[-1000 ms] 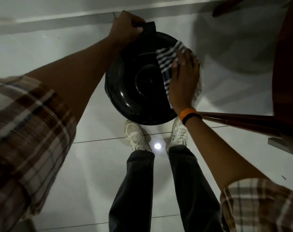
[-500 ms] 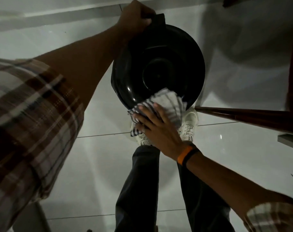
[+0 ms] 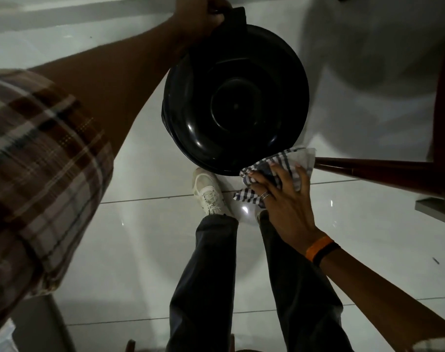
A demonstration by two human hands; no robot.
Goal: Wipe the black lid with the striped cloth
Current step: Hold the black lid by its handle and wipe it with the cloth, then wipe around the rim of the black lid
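Head view: the black lid (image 3: 235,102) fills the upper middle of the frame, held up in the air above a pale tiled floor (image 3: 140,224), its glossy round face turned toward the camera. The left hand (image 3: 199,17), at the top centre of the frame, is closed around the lid's dark handle at its upper edge; part of the hand runs out of the frame. The right hand (image 3: 283,199), in the centre right, has its fingers spread and pressed flat on the striped cloth (image 3: 279,168), which is bunched against the lid's lower right rim. A ring shows on one finger, and an orange and black wristband (image 3: 321,250) sits on the wrist. Plaid sleeves (image 3: 38,174) appear at the left edge and the lower right corner. Below the lid, dark trousers (image 3: 206,288) and a white shoe (image 3: 208,190) point up the frame. A reddish-brown wooden piece (image 3: 384,171) reaches in from the right edge, just beside the cloth.
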